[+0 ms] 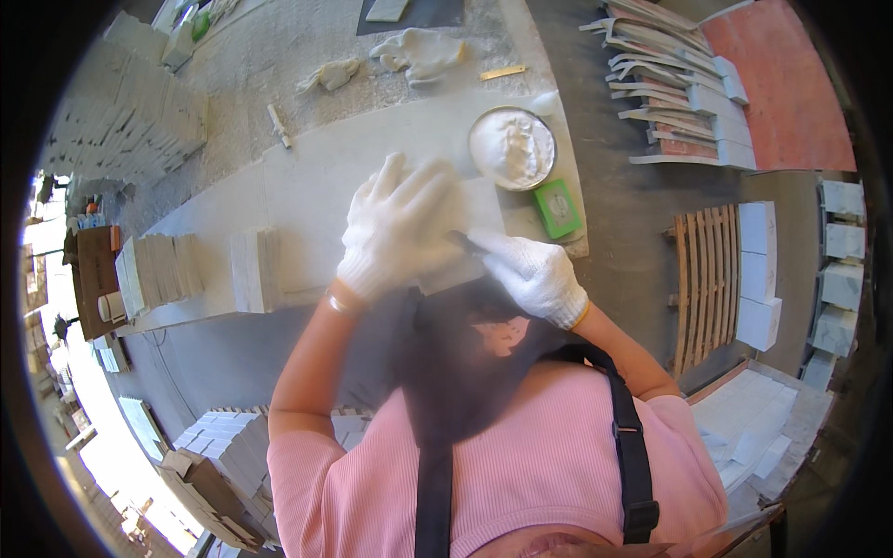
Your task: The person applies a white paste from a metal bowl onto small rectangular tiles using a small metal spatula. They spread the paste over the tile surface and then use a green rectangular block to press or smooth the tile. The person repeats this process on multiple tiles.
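My left hand (395, 228), in a white knit glove, lies spread flat on a pale stone tile (484, 209) on the long white worktable (307, 177). Just to its right, my gloved right hand (532, 274) grips a thin dark tool (463, 243) whose tip points under the left palm. What the tip touches is hidden by the left hand. Beyond the hands stands a round bowl of white paste (512, 149). A small green box (556, 208) lies beside it.
Upright stacks of pale tiles (160, 270) stand at the table's left end. Crumpled white gloves (420, 51) lie at the far side. A wooden pallet (707, 279) with white blocks (758, 274) is on the right. More tile stacks (674, 93) lie far right.
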